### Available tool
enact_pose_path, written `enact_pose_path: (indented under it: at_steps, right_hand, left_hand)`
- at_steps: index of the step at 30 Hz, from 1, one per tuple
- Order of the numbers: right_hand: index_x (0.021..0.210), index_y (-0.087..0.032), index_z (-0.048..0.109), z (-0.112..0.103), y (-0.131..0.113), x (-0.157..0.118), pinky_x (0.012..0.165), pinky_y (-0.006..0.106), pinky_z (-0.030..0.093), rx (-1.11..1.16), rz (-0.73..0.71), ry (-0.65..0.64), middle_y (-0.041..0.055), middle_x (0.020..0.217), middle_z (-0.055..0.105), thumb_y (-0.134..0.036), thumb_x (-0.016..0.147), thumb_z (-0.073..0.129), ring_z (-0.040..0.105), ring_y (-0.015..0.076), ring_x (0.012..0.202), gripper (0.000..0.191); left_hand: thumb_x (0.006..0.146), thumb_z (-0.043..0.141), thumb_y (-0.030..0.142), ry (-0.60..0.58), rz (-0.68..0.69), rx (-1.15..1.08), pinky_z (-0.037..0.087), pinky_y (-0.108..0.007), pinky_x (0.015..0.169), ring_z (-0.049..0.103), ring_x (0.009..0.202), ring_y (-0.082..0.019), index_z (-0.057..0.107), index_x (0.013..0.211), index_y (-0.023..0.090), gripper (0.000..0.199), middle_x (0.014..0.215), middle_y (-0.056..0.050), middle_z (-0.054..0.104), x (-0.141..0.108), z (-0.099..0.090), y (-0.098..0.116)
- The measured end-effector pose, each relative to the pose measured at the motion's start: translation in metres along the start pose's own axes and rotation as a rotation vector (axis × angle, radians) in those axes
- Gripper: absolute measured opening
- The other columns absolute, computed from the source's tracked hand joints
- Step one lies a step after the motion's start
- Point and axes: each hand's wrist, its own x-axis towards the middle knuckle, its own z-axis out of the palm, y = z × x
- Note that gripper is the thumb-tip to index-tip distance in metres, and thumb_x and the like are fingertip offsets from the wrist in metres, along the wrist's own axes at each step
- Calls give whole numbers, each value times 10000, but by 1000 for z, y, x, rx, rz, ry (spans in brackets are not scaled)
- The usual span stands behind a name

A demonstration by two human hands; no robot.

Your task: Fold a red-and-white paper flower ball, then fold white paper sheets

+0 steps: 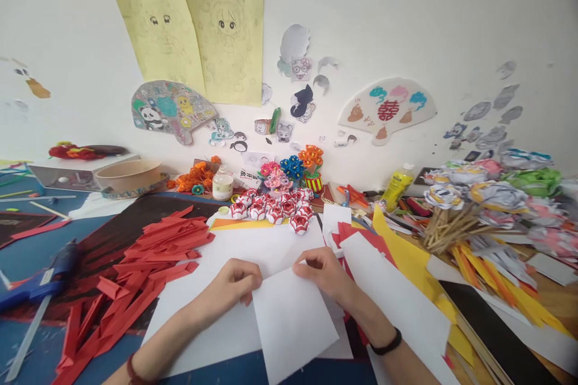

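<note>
A square of white paper (295, 325) is held up between my two hands, tilted above the table's front edge. My left hand (239, 283) pinches its upper left corner between thumb and fingers. At the upper right corner, my right hand (323, 271) grips the same paper, thumb in front. Beneath it lie larger white sheets (194, 325). Just beyond my hands sit several red and white paper flowers (275, 212). Left of my left hand is a heap of folded red paper strips (139, 271).
A blue glue gun (49, 277) lies at the far left, near a beige bowl (129, 174). White sheets (392, 289), yellow paper (401, 252) and a black book-like object (487, 337) are on the right. Paper flowers on sticks (451, 228) stand behind. A glue jar (223, 184) stands near the wall.
</note>
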Motion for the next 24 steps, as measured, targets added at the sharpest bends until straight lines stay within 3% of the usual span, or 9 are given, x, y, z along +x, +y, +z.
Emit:
enact_pose_path:
  at_steps: [6,11,14,16,18,21,24]
  right_hand:
    - [642,-127,647,-3,-1,3,481,212,289,77,19,121,-25,557,495,-341,759,660,431,98,527,245]
    - [652,-139,620,3,-1,4,501,222,294,83,-8,189,-17,595,495,-389,788,635,432,111,563,285]
    - [681,-145,628,7,-3,3,529,226,318,78,-25,199,-7,636,515,-407,798,623,444,122,601,287]
    - [700,-142,637,8,-3,2,544,227,328,92,-7,143,-2,656,533,-397,800,621,453,123,615,274]
    - [687,-133,635,7,-3,2,552,226,327,93,21,8,-3,652,538,-367,800,619,452,116,610,260]
    - [657,-122,631,8,-3,0,548,220,309,41,34,-213,-17,614,512,-317,802,612,431,102,588,243]
    - [662,-118,639,10,-3,-1,543,212,297,1,25,-289,-22,614,498,-300,817,592,428,98,600,244]
  left_hand:
    - [741,413,235,144,65,-1,283,-256,540,376,501,-113,465,482,174,272,465,23,439,-2,-13,4]
    - [890,410,468,166,67,154,253,-250,550,323,582,-114,404,612,185,396,599,47,365,0,-9,2]
    - [910,388,508,157,107,186,267,-247,567,317,614,-116,362,636,193,419,642,47,337,1,-6,-1]
    - [903,415,514,168,102,180,251,-246,545,295,596,-111,361,638,195,419,631,53,314,1,-5,-3]
    - [892,443,522,170,78,158,226,-244,517,278,572,-104,378,646,193,416,622,58,306,1,-5,-4]
    - [888,443,533,98,44,111,211,-243,499,278,556,-98,407,650,184,424,620,56,328,0,-5,-4]
    - [882,456,532,9,42,109,212,-240,497,283,558,-95,406,629,179,437,614,55,330,-1,-3,-2]
